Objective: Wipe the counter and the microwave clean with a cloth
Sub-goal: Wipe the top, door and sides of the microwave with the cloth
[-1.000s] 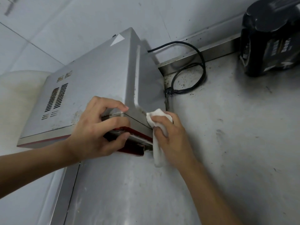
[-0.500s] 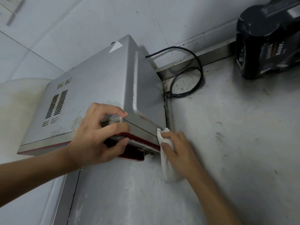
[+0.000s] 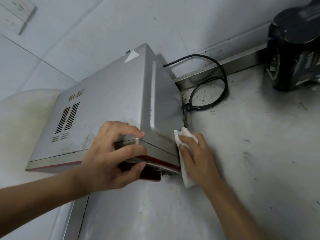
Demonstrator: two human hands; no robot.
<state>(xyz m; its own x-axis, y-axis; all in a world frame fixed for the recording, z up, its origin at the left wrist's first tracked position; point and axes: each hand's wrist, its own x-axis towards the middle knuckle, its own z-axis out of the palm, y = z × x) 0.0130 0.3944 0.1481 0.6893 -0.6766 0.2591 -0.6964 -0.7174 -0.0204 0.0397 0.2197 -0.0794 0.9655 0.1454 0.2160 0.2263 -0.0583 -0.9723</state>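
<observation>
Left hand grips the microwave by its near corner, apparently to steady it; right hand clutches a white cloth against its side.

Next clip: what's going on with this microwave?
A person is cleaning a silver microwave on a steel counter. The left hand grips its front right corner, steadying it. The right hand holds a white cloth against the lower front edge of its right side. Dark specks dot the counter around the black cord behind it. A black appliance stands at the far right.
</observation>
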